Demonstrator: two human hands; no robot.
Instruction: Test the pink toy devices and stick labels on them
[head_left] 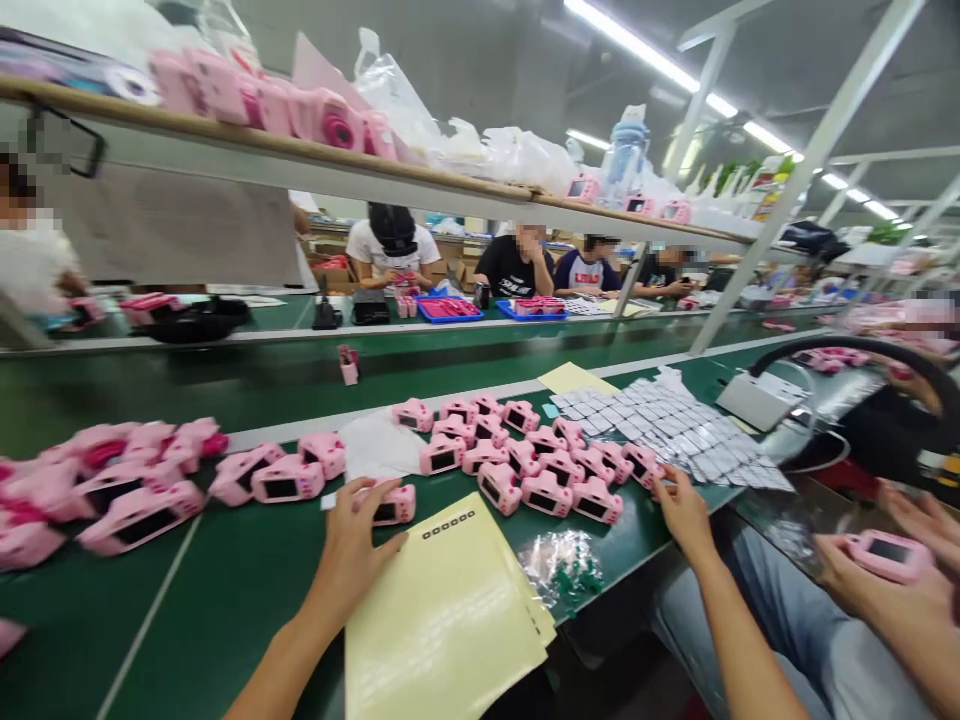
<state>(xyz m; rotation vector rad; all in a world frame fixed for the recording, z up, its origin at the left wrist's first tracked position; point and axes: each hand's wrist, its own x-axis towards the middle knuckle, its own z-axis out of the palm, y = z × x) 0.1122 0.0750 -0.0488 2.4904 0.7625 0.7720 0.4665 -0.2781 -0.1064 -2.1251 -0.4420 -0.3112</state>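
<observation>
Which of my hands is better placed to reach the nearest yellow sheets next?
Likely your left hand: it is at a pink camera, just beside the yellow sheets. Your right hand is farther off, at the right end of the camera cluster, with a plastic bag between it and them.

The worktop [247, 600] is dark green, crossed on the left by a pale seam and edged at the back by a light strip. Pink toy cameras [546, 493] crowd its middle, most with their dark screens facing forward; a looser heap [142, 515] of them fills the left end. A crumpled white sheet [375, 445] lies between the two groups. In front are pale-yellow sheets [435, 620] (the top one bears a row of small dark squares), with clear plastic packets [562, 570] beside them, perhaps holding green pieces, though glare blurs them. Gridded white label sheets [675, 425] spread at right.
</observation>
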